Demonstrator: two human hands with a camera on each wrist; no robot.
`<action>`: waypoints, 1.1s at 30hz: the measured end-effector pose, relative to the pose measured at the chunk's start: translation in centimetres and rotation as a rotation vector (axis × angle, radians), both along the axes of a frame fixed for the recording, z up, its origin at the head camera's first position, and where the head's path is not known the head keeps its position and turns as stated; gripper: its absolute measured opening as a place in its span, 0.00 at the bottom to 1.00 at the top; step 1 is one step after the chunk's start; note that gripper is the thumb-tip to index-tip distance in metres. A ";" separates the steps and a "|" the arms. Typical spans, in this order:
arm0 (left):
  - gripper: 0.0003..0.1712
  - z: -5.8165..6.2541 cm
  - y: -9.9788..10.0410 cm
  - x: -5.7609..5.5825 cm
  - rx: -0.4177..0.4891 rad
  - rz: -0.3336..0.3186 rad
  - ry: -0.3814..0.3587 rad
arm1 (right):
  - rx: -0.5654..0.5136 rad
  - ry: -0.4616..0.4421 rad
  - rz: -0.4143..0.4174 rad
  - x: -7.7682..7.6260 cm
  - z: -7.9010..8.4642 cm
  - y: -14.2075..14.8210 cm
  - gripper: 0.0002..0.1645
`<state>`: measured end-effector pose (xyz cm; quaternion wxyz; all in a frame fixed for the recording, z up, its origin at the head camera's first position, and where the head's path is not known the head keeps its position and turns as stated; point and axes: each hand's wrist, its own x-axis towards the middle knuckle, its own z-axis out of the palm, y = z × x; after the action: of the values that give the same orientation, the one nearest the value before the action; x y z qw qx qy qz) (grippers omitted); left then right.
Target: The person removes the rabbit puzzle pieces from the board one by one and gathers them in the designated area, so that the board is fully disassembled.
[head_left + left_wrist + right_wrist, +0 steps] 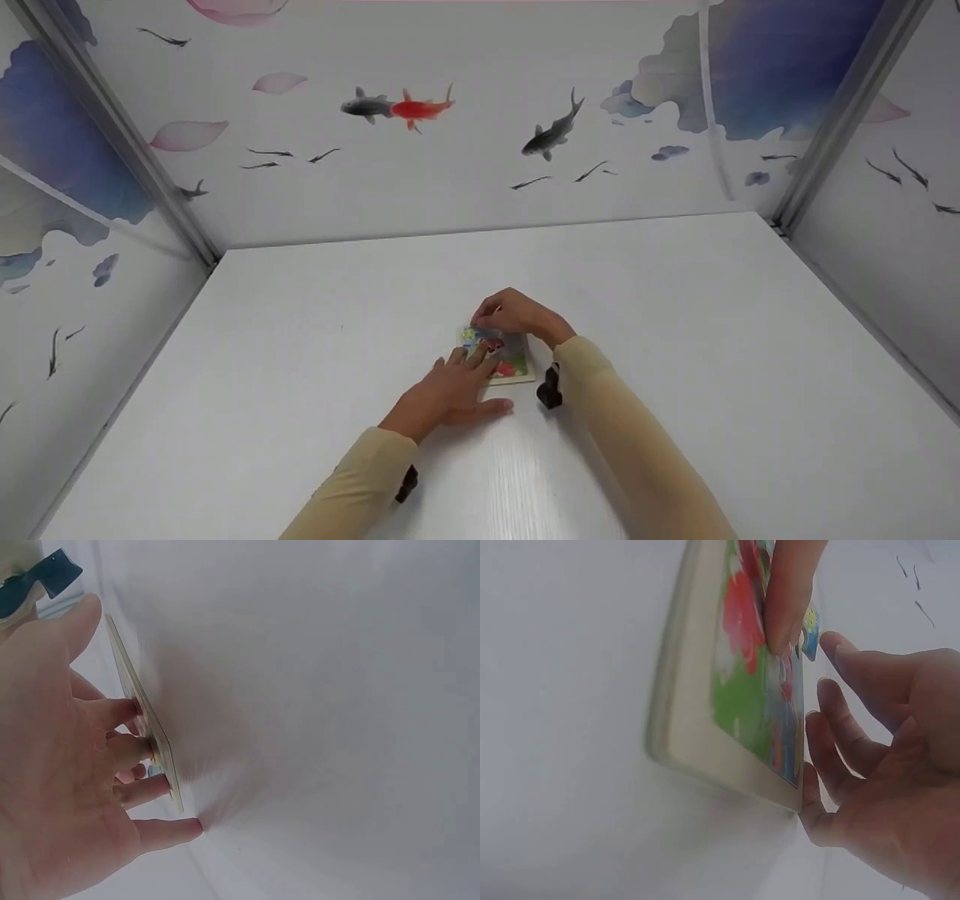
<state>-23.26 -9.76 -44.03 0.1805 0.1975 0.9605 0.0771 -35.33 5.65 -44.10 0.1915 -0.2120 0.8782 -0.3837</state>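
Note:
A small wooden jigsaw puzzle [517, 366] with a bright picture and a pale frame lies on the white table. My left hand [454, 386] is spread over its near left part, fingertips pressing on the picture and thumb resting off to the near side. In the left wrist view, the little finger [172, 834] reaches past the board onto the table. At the far left corner, my right hand [514, 311] pinches a blue-and-yellow puzzle piece [811, 631], tilted up from the picture. The other right fingers [829, 746] are curled along the board's far edge.
The white table [300, 360] is enclosed by a back wall [465, 180] and side walls printed with fish and petals. Dark wrist devices [550, 388] sit under both sleeves, the right one close to the puzzle's near right corner.

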 end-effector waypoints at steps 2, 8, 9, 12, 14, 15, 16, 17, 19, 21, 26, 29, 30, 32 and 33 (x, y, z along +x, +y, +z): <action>0.48 0.0 0.0 -0.1 -0.005 0.001 0.004 | 0.000 -0.005 0.004 0.0 0.1 0.0 0.12; 0.48 -0.1 0.1 -0.1 0.007 0.001 0.000 | -0.003 -0.003 0.006 0.3 0.3 -0.2 0.10; 0.48 -0.1 0.1 0.0 0.011 0.001 -0.001 | -0.003 -0.004 0.003 0.3 0.2 -0.3 0.10; 0.48 0.0 0.0 0.0 0.013 -0.003 -0.004 | 0.004 -0.016 -0.003 0.4 0.2 -0.4 0.10; 0.48 -0.1 0.0 0.0 0.016 -0.002 -0.004 | 0.009 -0.026 -0.007 0.5 0.3 -0.4 0.10; 0.48 -0.1 0.0 0.1 0.018 -0.003 -0.002 | 0.013 -0.028 -0.012 0.5 0.4 -0.3 0.10; 0.48 -0.1 0.0 0.1 0.021 -0.002 0.000 | 0.019 -0.027 -0.016 0.5 0.5 -0.2 0.10; 0.48 -0.1 0.0 0.1 0.025 -0.002 0.002 | 0.025 -0.025 -0.021 0.5 0.6 -0.1 0.09; 0.48 -0.1 0.0 0.2 0.031 -0.002 0.007 | 0.030 -0.022 -0.032 0.4 0.9 0.2 0.10; 0.48 -0.1 -0.1 0.2 0.026 -0.010 0.017 | 0.026 -0.009 -0.036 0.3 1.2 0.6 0.10; 0.49 -0.1 -0.1 0.0 0.001 -0.013 0.015 | 0.003 0.021 -0.063 -0.3 1.9 1.9 0.12; 0.48 -0.1 -0.2 0.0 0.002 0.013 -0.013 | 0.008 0.038 -0.093 -0.7 2.3 2.9 0.12; 0.48 -0.1 -0.2 0.0 0.003 0.019 -0.020 | 0.010 0.047 -0.100 -0.8 2.4 3.3 0.12; 0.48 0.0 -0.2 0.0 0.005 0.030 -0.030 | 0.011 0.058 -0.120 -1.0 2.6 4.2 0.12; 0.48 0.0 -0.2 0.0 0.005 0.032 -0.032 | 0.013 0.059 -0.132 -1.1 2.7 4.6 0.12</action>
<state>-23.29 -9.99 -44.01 0.1942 0.1814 0.9603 0.0853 -36.38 10.23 -41.40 0.1413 -0.1637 0.8980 -0.3831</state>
